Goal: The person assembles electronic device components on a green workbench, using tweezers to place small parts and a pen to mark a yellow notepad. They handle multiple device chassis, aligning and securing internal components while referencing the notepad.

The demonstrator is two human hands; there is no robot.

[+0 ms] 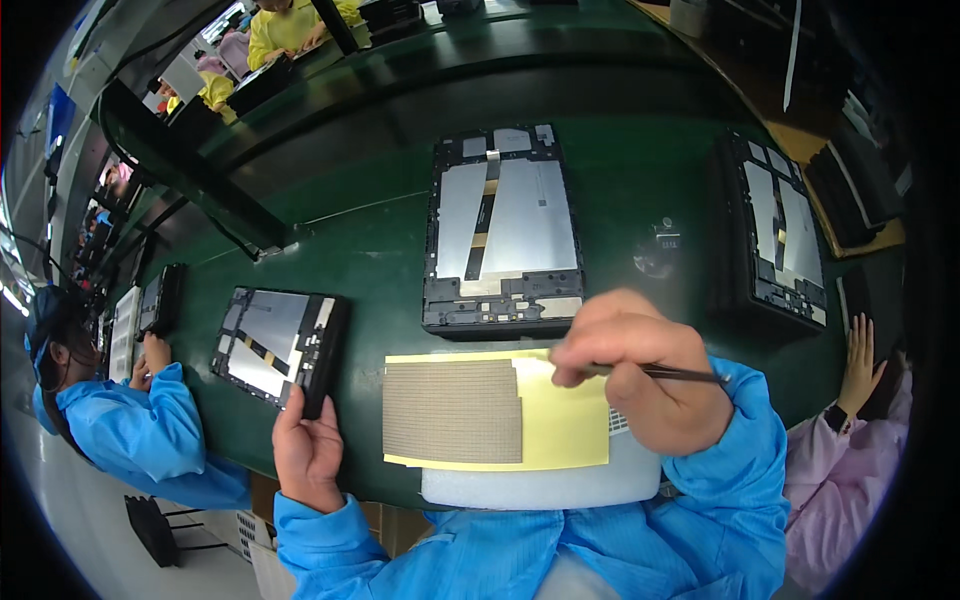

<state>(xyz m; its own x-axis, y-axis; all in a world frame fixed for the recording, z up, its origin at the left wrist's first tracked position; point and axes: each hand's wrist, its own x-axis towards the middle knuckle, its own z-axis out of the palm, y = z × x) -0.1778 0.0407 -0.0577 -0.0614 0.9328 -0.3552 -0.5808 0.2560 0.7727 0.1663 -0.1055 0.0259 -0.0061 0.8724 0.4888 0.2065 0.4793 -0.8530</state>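
Note:
My left hand (308,455) grips the near corner of an opened tablet housing (270,345), a black frame with a silver plate and a dark ribbon cable. My right hand (645,370) is closed around dark tweezers (685,375), their rear end pointing right. The tweezers' tips are hard to make out beside the fingers. Below that hand lies a yellow backing sheet (565,425) bearing a grey-brown sheet of small rectangular pieces (450,412). Both rest on a white foam block (540,487). Just beyond is a stack topped by another opened tablet housing (520,215).
A taller stack of tablet housings (780,230) stands at the right on the green table (370,240). A clear plastic scrap (655,262) lies between stacks. Co-workers sit left (130,410) and right (850,450). A dark post (190,180) rises at the back left.

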